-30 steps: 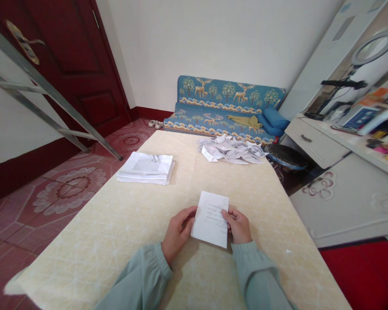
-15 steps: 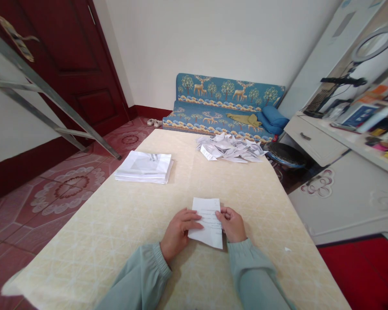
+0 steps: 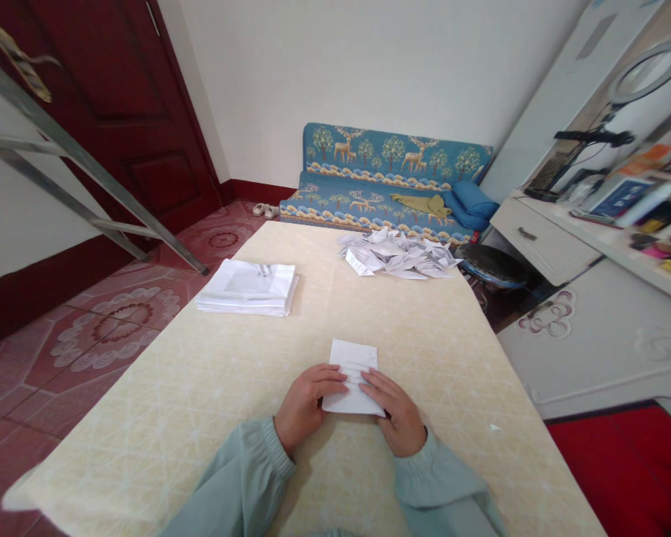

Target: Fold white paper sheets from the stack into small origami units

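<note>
A small sheet of white printed paper [image 3: 351, 403] lies between my hands near the front of the table, its lines of print partly under my fingers. My left hand [image 3: 307, 399] grips its left side, fingers over the top face and thumb out of sight. From the right, my right hand [image 3: 397, 410] holds the paper with its fingers across the upper face and its thumb down by the lower right corner. A stack of white sheets [image 3: 246, 289] sits farther off to the left. Toward the far right edge is a heap of folded paper pieces [image 3: 397, 255].
A cream patterned cloth covers the table [image 3: 162, 418]. One tiny paper scrap [image 3: 495, 428] lies to the right. Beyond the table stands a blue sofa [image 3: 369, 190]; a round black stool [image 3: 495, 267] is at the far right corner, and a metal ladder [image 3: 106, 186] leans at left.
My right hand has turned from pinching the paper's right edge, thumb on top, to laying its fingers over the face. The paper's lower right corner appears higher. My left hand stays nearly still.
</note>
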The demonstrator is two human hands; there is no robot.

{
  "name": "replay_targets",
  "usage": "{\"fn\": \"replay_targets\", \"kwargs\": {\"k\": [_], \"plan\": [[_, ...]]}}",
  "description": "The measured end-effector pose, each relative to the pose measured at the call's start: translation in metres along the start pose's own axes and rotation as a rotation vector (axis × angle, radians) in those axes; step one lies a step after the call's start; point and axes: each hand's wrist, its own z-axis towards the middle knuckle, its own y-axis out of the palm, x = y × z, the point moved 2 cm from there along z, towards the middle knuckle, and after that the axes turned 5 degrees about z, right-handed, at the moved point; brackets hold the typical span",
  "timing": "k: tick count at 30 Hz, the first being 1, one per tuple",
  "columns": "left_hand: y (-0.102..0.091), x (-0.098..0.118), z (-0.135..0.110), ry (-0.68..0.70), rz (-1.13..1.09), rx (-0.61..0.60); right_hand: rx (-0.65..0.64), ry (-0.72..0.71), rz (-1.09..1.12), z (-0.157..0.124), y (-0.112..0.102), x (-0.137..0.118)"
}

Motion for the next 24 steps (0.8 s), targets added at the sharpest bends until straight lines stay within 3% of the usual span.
{"fn": "replay_targets", "kwargs": {"k": [3,7,10,16,24], "plan": [[-0.003,0.0,-0.001,0.018,0.015,-0.091,-0.01,-0.039,-0.015,-0.005,-0.002,0.002],[-0.009,0.003,-0.001,-0.014,-0.008,-0.115,0.021,0.01,0.015,-0.003,-0.008,-0.005],[-0.009,0.004,0.001,-0.096,-0.019,-0.092,0.113,0.142,0.086,0.003,-0.01,-0.01],[-0.004,-0.002,0.01,-0.395,0.068,-0.026,0.23,0.472,0.08,0.022,-0.008,-0.006],[-0.002,-0.001,0.027,-0.555,0.406,-0.062,0.164,0.695,-0.203,0.045,-0.007,-0.003]]}}
